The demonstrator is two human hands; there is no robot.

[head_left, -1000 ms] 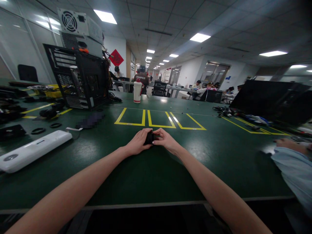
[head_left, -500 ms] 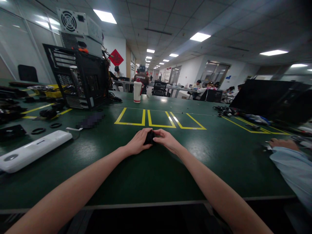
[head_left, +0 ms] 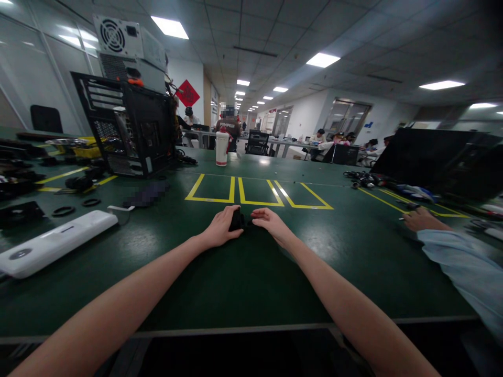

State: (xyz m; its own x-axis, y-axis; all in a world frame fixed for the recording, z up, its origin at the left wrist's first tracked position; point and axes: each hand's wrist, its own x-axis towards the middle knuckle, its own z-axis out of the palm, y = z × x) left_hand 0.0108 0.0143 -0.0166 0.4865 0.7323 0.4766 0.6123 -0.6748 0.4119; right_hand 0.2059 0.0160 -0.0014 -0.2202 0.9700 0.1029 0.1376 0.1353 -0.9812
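Note:
Near the middle of the green table, my left hand (head_left: 222,226) is closed around a small black object (head_left: 237,220). Its kind cannot be made out, and the palm and fingers cover its left part. Just to the right is my right hand (head_left: 269,221), apart from the object, with thumb and fingers spread. A faint dark spot lies in the gap by its fingertips, too small to tell whether it is a part or a shadow. Beyond both hands, yellow tape outlines (head_left: 259,203) mark the tabletop (head_left: 236,283).
At left stand an open black computer case (head_left: 137,125) with power supplies (head_left: 126,39) on top, a white power strip-like device (head_left: 58,241) and black rings (head_left: 63,211). A white cup (head_left: 221,149) stands farther back. On the right, a co-worker's hand (head_left: 424,220) reaches over the table.
My right hand has come away from the black object, leaving a gap. My left hand has shifted slightly left with it. The co-worker's hand has moved left and farther across the table.

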